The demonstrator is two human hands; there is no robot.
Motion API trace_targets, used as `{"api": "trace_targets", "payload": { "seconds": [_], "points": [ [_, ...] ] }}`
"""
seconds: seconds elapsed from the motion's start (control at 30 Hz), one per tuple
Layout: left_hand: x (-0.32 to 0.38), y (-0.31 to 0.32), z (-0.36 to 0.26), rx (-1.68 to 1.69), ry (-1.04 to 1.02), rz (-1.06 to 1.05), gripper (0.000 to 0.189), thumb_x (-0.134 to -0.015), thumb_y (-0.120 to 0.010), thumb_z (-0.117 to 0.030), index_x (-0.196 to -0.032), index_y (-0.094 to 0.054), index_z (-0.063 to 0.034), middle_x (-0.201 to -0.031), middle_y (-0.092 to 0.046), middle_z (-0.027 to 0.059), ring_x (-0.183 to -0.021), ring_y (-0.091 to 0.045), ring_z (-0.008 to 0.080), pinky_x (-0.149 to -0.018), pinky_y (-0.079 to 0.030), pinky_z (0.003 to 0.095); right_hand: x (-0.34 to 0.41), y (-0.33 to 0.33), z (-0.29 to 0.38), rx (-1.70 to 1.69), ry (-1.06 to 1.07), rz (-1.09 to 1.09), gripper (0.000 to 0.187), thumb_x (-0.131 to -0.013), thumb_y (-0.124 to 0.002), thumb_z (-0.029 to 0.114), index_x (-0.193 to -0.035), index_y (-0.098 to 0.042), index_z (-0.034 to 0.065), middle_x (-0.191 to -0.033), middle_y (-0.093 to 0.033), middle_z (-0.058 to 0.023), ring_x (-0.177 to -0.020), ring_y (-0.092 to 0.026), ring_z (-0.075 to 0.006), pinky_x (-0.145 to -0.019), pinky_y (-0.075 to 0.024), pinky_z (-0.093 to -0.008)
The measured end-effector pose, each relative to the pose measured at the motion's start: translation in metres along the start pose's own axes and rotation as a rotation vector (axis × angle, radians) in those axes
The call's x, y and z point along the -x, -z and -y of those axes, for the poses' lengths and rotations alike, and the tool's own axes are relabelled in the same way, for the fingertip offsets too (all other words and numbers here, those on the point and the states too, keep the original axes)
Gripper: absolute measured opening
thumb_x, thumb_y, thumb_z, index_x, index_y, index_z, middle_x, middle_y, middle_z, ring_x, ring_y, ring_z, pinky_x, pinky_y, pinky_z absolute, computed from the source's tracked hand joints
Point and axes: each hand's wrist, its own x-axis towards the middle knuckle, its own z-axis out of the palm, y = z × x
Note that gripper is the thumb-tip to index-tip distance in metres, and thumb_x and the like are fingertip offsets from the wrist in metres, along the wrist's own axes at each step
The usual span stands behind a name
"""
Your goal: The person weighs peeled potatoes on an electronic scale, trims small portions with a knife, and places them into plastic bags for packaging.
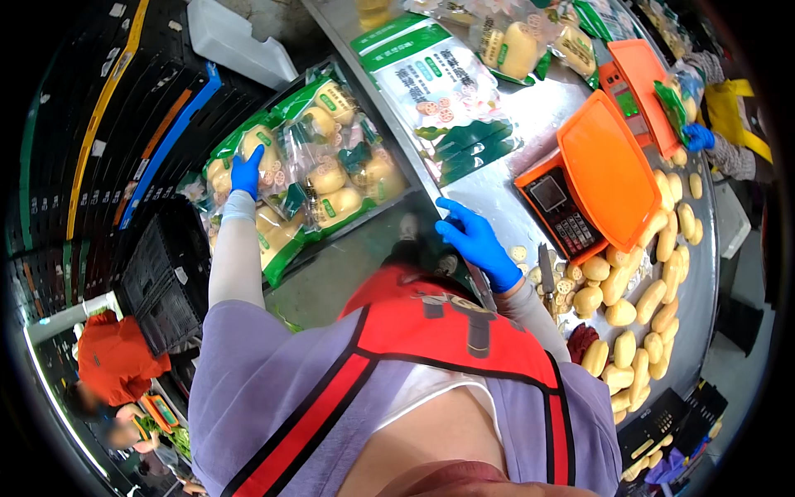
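Several clear plastic bags of peeled lotus root (326, 180), with green printed ends, fill a black crate (372, 213) at my left front. My left hand (247, 176), in a blue glove, lies on a bag (268, 152) at the crate's left side. Its thumb and forefinger are spread; the other fingers are hidden, so a grip cannot be made out. Over the near edge of the metal table (534, 118), my right hand (478, 244) is gloved in blue with fingers apart and nothing in it. Flat printed bags (435, 87) lie beyond that hand.
An orange scale (612, 171) stands right of my right hand. Near it lie a knife (546, 268), cut root ends (564, 287) and many peeled lotus roots (671, 239). Across the table, a co-worker's gloved hand (700, 136) holds a filled bag (676, 102). Black crates (81, 155) stand stacked at left.
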Motion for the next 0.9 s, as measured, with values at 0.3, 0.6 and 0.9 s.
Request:
{"api": "trace_targets", "payload": {
  "seconds": [0.3, 0.6, 0.9],
  "points": [
    [-0.017, -0.048, 0.026, 0.02, -0.059, 0.029, 0.109, -0.076, -0.072, -0.05, -0.142, -0.012, 0.0134, -0.147, -0.022, 0.0302, -0.135, -0.032, 0.0348, -0.108, -0.033, 0.0392, 0.04, 0.02, -0.013, 0.189, 0.031, -0.159, 0.053, -0.085, -0.065, 0.037, -0.125, -0.054, 0.0036, -0.1, -0.063, -0.0186, -0.094, -0.062, -0.0286, -0.082, -0.0479, -0.0386],
    [-0.037, -0.015, 0.018, -0.616, -0.226, -0.135, 0.087, -0.079, -0.064, -0.043, -0.135, -0.026, 0.0131, -0.133, -0.041, 0.0348, -0.121, -0.045, 0.0441, -0.101, -0.039, 0.043, 0.139, 0.061, -0.028, -0.157, 0.037, -0.435, 0.044, -0.086, -0.065, 0.025, -0.123, -0.055, 0.0041, -0.082, -0.062, -0.007, -0.07, -0.059, -0.0151, -0.069, -0.0487, -0.0282],
    [0.064, -0.079, -0.097, -0.437, -0.962, -0.289, 0.062, -0.083, -0.066, -0.02, -0.132, -0.04, 0.0079, -0.135, -0.043, 0.0266, -0.125, -0.042, 0.039, -0.106, -0.032, 0.0437, 0.283, 0.181, -0.05, -0.124, 0.205, -1.154, 0.036, -0.088, -0.064, 0.015, -0.121, -0.057, 0.0037, -0.085, -0.057, 0.0, -0.074, -0.055, -0.0075, -0.067, -0.0477, -0.0217]
  ]
}}
